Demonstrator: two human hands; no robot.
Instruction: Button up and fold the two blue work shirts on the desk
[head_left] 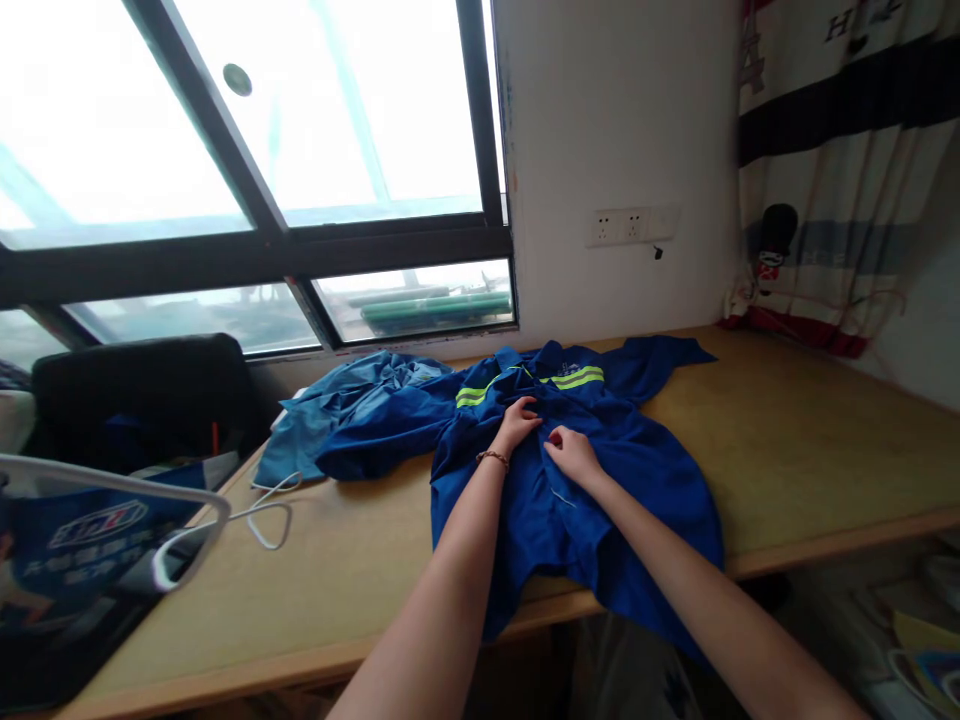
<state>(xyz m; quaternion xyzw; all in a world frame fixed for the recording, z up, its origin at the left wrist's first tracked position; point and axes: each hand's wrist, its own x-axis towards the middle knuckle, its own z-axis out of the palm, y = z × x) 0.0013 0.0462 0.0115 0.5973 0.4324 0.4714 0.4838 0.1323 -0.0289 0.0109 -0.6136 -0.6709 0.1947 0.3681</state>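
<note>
A dark blue work jacket (637, 470) with yellow-green and grey reflective strips across the chest lies spread on the table, its collar toward the wall. Its lower hem hangs over the table's front edge. My left hand (516, 424), with a beaded bracelet at the wrist, is closed on the cloth along the jacket's front opening. Just right of it and slightly nearer, my right hand (573, 455) pinches the other side of the opening. The fingertips of both hands are partly hidden in the folds. A short white thread or mark shows below the right hand.
A lighter blue garment (307, 420) lies crumpled beside the jacket's left sleeve. A white cable (274, 530) loops over the wooden table (810, 450). At left stand a dark chair (142, 390) and a blue printed bag (82, 550). Wall sockets (630, 226) and a curtain (825, 200) are behind.
</note>
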